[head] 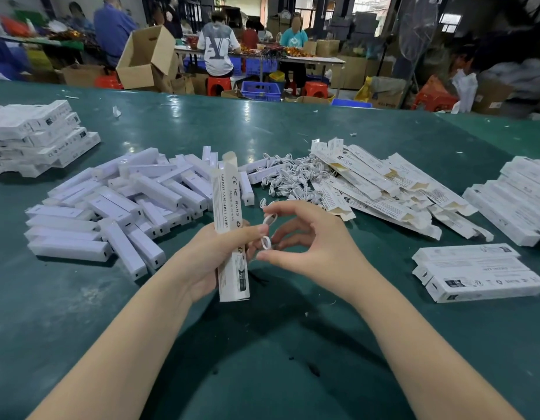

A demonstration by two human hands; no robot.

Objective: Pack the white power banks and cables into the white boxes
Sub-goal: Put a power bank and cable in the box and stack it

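Left hand [215, 262] grips one white box [230, 228] near its middle, fingers wrapped round it, held above the green tabletop [80, 313]. Box long axis runs near upright, leaning slightly; its open flap end points up and away from the person, closed end down toward the wrist. Printed side faces the camera. Cannot tell what is inside the box. Right hand [311, 247] sits just beside the box, thumb and fingertips pinching a small coiled white cable [267, 234], other fingers loosely spread. Behind the left hand, a loose heap of white power banks [126, 204] lies flat on the tabletop, long axes pointing every which way. Centre-right, a tangle of more coiled cables [288, 177]. Right of that, a fan of flat, unfilled boxes [383, 189], ends open, mostly angled lower right. Stacks of closed boxes sit far left [35, 137], far right [514, 204], and a small stack near the right forearm [477, 274], lying flat. Beyond the tabletop, other people work at tables among cardboard cartons [144, 56].
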